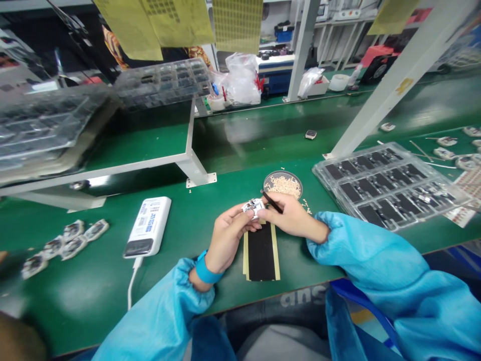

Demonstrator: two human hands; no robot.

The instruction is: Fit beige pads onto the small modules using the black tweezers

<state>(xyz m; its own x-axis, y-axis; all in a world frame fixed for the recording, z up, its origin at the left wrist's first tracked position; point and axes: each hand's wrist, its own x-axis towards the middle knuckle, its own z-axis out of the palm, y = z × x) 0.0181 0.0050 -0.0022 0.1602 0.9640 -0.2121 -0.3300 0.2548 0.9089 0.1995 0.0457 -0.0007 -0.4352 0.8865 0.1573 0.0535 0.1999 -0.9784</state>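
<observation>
A small white electronic housing (254, 206) with parts showing inside is held in front of me. My left hand (232, 226) is closed on it, thumb and fingers at its left and lower sides. My right hand (288, 214) is closed around a dark, slim tool that looks like tweezers (273, 202), and its fingertips touch the housing's right side. Below the hands lies a black strip on yellow backing (262, 253). Just behind the right hand sits a round dish (282, 173) of small pale pieces, some of them spilled beside it.
A clear tray (391, 188) of dark screen parts lies to the right. At left are a white power bank (148, 225) with a cable and several small housings (71, 239). A raised shelf (150, 135) carries stacked trays, and a slanted white post (394, 80) rises at right.
</observation>
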